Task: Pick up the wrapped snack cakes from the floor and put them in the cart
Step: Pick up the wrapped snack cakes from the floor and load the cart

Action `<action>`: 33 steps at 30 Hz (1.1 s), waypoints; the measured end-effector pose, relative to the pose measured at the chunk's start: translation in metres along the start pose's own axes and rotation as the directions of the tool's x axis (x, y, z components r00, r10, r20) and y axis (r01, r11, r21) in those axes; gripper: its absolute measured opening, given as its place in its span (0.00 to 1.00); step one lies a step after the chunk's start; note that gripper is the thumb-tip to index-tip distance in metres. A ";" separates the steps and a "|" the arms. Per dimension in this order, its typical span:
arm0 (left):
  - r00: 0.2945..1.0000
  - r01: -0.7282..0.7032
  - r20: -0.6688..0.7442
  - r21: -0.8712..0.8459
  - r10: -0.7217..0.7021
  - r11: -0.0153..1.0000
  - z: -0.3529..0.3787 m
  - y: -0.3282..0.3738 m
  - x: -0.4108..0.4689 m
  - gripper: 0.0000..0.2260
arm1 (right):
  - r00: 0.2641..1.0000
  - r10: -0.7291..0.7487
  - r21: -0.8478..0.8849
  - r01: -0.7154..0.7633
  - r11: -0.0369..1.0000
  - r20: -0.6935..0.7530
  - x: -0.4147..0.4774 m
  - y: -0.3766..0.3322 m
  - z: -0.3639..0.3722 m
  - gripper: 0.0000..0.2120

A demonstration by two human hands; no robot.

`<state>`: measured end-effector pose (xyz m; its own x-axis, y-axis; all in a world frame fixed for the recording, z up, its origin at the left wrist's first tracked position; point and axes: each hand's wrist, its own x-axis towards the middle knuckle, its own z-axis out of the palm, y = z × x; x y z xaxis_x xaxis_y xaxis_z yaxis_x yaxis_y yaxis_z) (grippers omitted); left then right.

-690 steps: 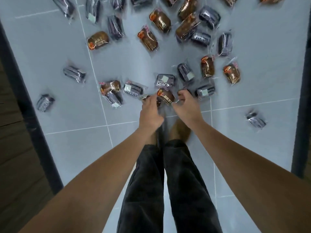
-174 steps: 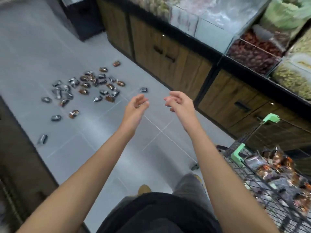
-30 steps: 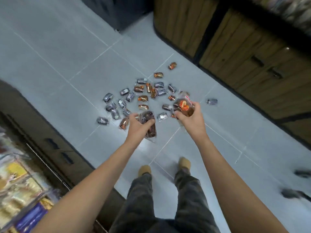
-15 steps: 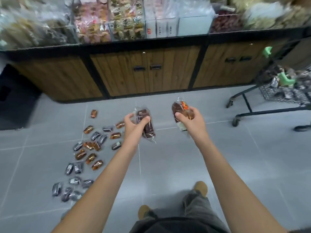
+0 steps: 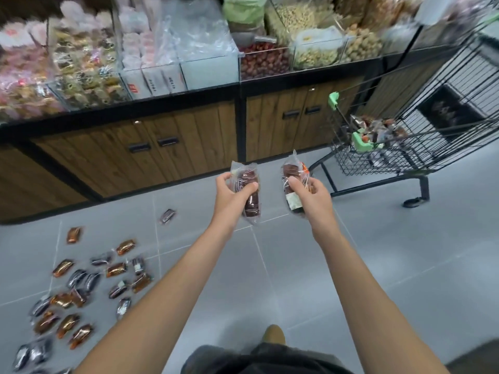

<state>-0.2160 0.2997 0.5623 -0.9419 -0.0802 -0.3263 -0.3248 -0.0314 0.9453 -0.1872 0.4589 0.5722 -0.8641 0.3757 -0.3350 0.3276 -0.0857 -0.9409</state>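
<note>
Grasping, ends jutting from each grip: left hand (image 5: 229,197) on left cake (image 5: 252,207), right hand (image 5: 313,198) on right cake (image 5: 290,171); cart (image 5: 359,164) apart.

Grey tiled floor (image 5: 378,265), wrapped snack cakes (image 5: 89,282) scattered at lower left, one lone cake (image 5: 167,215) near the cabinet (image 5: 189,147), wire cart (image 5: 432,155) standing at right.
</note>
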 end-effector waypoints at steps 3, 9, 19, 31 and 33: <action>1.000 0.009 0.029 0.016 -0.010 1.000 0.057 0.006 0.018 0.23 | 1.000 0.003 0.015 -0.003 1.000 -0.009 0.035 -0.013 -0.035 0.17; 0.995 -0.002 0.102 0.049 -0.003 0.999 0.149 0.024 0.062 0.24 | 0.998 0.001 -0.006 -0.002 1.000 -0.061 0.106 -0.032 -0.089 0.09; 0.952 0.017 0.301 0.137 -0.058 0.990 0.297 0.040 0.188 0.25 | 0.974 0.010 -0.067 -0.025 0.997 -0.225 0.254 -0.062 -0.165 0.12; 0.871 0.030 0.459 0.309 -0.176 0.951 0.462 0.069 0.297 0.26 | 0.903 0.103 -0.056 -0.138 0.989 -0.418 0.392 -0.105 -0.256 0.25; 0.862 0.035 0.469 0.322 -0.192 0.946 0.484 0.068 0.310 0.25 | 0.894 0.122 -0.048 -0.158 0.986 -0.430 0.414 -0.108 -0.272 0.26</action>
<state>-0.5716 0.7552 0.5274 -0.7902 0.4043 -0.4606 -0.3677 0.2886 0.8840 -0.4759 0.8750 0.5487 -0.5683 0.7225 -0.3936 0.4781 -0.0993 -0.8726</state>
